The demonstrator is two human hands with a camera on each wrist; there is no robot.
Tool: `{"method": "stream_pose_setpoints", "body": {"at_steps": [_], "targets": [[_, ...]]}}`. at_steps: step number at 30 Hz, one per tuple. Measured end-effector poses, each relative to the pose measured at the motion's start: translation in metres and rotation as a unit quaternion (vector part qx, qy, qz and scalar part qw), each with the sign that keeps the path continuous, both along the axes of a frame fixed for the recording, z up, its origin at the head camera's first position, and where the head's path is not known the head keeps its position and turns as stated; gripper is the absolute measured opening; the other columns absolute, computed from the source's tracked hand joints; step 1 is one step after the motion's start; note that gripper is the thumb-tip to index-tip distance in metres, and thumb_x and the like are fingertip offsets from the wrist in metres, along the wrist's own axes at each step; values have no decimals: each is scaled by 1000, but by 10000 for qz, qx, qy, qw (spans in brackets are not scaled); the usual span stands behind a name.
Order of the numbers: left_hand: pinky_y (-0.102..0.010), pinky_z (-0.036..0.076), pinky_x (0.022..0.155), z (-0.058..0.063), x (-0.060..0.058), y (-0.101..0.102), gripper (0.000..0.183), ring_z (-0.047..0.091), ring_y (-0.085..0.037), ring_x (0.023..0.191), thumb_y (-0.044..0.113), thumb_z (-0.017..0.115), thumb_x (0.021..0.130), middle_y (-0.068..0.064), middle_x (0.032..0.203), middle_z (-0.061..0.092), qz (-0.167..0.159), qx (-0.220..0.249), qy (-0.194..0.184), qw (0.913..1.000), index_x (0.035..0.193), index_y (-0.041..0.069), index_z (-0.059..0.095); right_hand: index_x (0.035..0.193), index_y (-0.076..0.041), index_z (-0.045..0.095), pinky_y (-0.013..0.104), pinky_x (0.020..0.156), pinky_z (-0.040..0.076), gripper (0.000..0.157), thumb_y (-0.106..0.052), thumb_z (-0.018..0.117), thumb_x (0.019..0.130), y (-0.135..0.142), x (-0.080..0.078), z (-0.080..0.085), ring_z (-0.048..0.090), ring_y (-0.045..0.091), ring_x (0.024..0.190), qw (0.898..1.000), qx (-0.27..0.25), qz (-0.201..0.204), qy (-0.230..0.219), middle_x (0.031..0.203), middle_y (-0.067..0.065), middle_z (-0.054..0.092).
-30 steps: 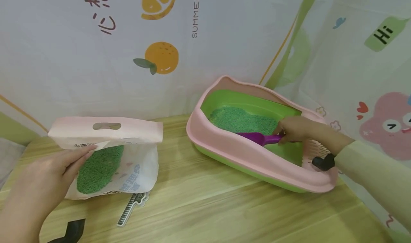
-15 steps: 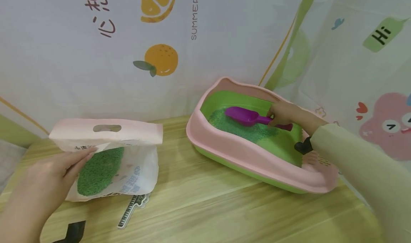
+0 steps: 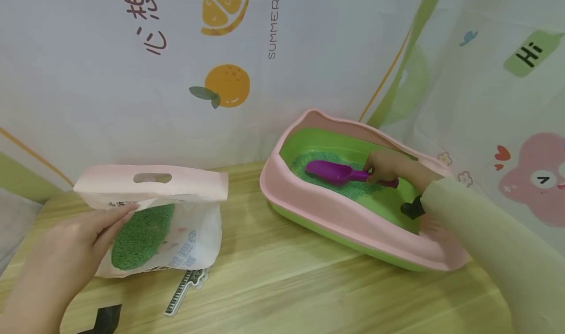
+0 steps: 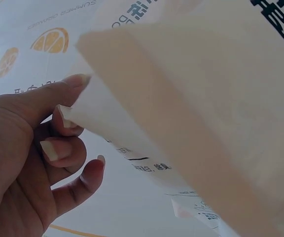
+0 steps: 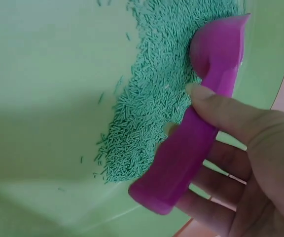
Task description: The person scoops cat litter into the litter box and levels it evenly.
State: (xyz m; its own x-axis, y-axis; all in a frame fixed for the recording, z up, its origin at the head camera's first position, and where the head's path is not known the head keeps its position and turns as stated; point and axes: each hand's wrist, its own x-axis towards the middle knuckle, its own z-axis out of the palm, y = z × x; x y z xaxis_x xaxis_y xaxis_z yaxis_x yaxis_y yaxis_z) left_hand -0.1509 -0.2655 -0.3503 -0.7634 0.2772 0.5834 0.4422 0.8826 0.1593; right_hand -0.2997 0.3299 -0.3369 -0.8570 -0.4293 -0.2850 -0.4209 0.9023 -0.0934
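Observation:
My left hand [image 3: 84, 241] pinches the upper edge of an open bag [image 3: 203, 236] between thumb and fingers; the left wrist view shows the bag's edge [image 4: 78, 113] caught there. Green pellets of litter [image 3: 143, 236] show through the bag's mouth. Inside the pink and green litter box [image 3: 318, 201], my right hand [image 3: 390, 167] grips the handle of a purple scoop [image 3: 333, 172]. The scoop lies low over the green pellets [image 3: 313, 157] in the box. In the right wrist view, its handle [image 5: 176, 158] is held between thumb and fingers, and its head is against the pellets [image 5: 152, 98].
A flat, ruler-like piece [image 3: 183, 290] with a black and white pattern lies on the wooden table [image 3: 273, 295], partly under the bag. A printed white curtain [image 3: 132, 103] hangs behind the bag and box, and another printed sheet stands at the right.
The scoop rose from low by the box's near wall to above the pellets, its bowl coming into sight, then sank slightly. My left hand keeps its hold on the bag.

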Motion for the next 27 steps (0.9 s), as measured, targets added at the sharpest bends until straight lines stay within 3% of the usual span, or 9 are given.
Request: {"method": "stream_pose_setpoints", "body": {"at_steps": [4, 7, 12, 17, 27], "targets": [[-61, 50, 71, 0, -1, 0, 23, 70, -48, 83, 6, 65, 97, -23, 102, 75, -59, -8, 86, 9999, 118, 3, 74, 93, -6, 79, 26, 60, 47, 10, -12, 79, 85, -5, 12, -1, 59, 8, 62, 9990, 53, 438, 35, 75, 1, 73], [-61, 50, 70, -1, -1, -1, 22, 70, -48, 82, 8, 64, 98, -23, 101, 75, -67, -6, 92, 9999, 117, 3, 74, 91, -9, 75, 25, 57, 44, 4, -12, 75, 89, -11, 24, -1, 55, 9, 63, 9980, 186, 580, -165, 76, -3, 68], [-60, 49, 71, -3, -3, 0, 22, 70, -48, 83, 11, 63, 100, -23, 101, 76, -108, 43, 156, 9998, 117, 4, 74, 99, -7, 62, 24, 61, 42, 4, -11, 62, 99, -13, 38, -3, 48, 10, 68, 9959, 60, 483, -767, 79, -2, 58], [-58, 48, 69, -1, -3, -1, 22, 70, -47, 81, 11, 63, 99, -22, 100, 76, -143, 29, 239, 9996, 117, 5, 75, 113, -4, 57, 24, 65, 44, 12, -11, 55, 104, -5, 38, -4, 49, 11, 72, 9921, -587, 136, -1100, 85, 2, 57], [-62, 50, 68, 1, 0, -2, 23, 70, -48, 80, 5, 67, 95, -25, 99, 75, -11, 14, -109, 9999, 117, 3, 74, 112, 2, 54, 26, 64, 39, 15, -12, 53, 105, 17, 19, 0, 45, 13, 71, 9910, -1283, -281, -259, 84, 7, 54]]}}
